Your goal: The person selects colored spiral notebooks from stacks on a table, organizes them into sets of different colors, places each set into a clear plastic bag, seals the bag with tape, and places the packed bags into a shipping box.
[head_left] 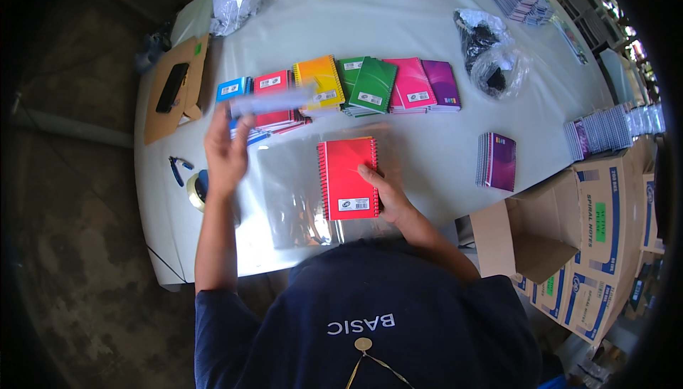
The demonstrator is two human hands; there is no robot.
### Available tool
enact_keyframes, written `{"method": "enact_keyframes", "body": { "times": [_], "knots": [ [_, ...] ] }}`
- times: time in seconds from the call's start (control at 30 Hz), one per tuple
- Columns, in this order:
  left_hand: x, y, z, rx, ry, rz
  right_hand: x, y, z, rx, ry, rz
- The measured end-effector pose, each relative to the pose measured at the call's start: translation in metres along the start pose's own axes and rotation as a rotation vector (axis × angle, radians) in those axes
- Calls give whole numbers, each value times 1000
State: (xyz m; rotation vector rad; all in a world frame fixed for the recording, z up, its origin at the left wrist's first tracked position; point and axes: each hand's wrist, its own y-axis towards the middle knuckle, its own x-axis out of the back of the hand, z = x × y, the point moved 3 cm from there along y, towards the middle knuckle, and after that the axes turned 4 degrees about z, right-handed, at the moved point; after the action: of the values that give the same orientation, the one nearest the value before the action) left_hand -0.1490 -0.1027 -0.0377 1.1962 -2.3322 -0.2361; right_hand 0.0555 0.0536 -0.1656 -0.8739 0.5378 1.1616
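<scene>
My right hand (pixel 386 193) grips the right edge of a red spiral notebook (pixel 347 168), thumb on its cover. A sliver of orange shows at its top edge, so another notebook seems to lie beneath. My left hand (pixel 227 148) is raised, closed on a thin, pale bluish notebook (pixel 274 101) smeared by motion and seen nearly edge-on. Behind it stand piles of spiral notebooks in a row: blue (pixel 230 88), red (pixel 271 83), yellow (pixel 318 76), green (pixel 373 84), pink (pixel 408 83) and purple (pixel 442 84). Clear plastic film (pixel 284 207) lies under the red notebook.
A purple notebook stack (pixel 498 161) sits at the right, with more notebooks (pixel 601 133) beyond. Cardboard boxes (pixel 597 225) stand off the right edge. At the left are a phone (pixel 171 88) on cardboard (pixel 192 79), small cutters (pixel 178 168) and a tape roll (pixel 197 191). Plastic bags (pixel 491 54) lie farther back.
</scene>
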Motion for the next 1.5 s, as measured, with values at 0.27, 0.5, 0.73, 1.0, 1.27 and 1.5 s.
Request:
{"method": "enact_keyframes", "body": {
  "times": [0.27, 0.5, 0.73, 1.0, 1.27, 1.5],
  "knots": [
    [-55, -79, -10, -523, 432, 434, -13, 1, 4, -122, 66, 210],
    [-35, -84, -5, -485, 546, 102, -5, 0, 6, -170, 65, 244],
    [-51, -96, -12, -495, 437, 251, -12, 0, 0, -198, 96, 267],
    [-80, -119, 17, 574, -558, 283, -8, -3, 5, 371, -627, 181],
    [-120, -144, 72, 470, -697, 215, 23, 14, -30, 561, -786, 188],
    [-127, -140, 79, 321, -586, 182, 20, 21, -27, 684, -711, 165]
  ]
}}
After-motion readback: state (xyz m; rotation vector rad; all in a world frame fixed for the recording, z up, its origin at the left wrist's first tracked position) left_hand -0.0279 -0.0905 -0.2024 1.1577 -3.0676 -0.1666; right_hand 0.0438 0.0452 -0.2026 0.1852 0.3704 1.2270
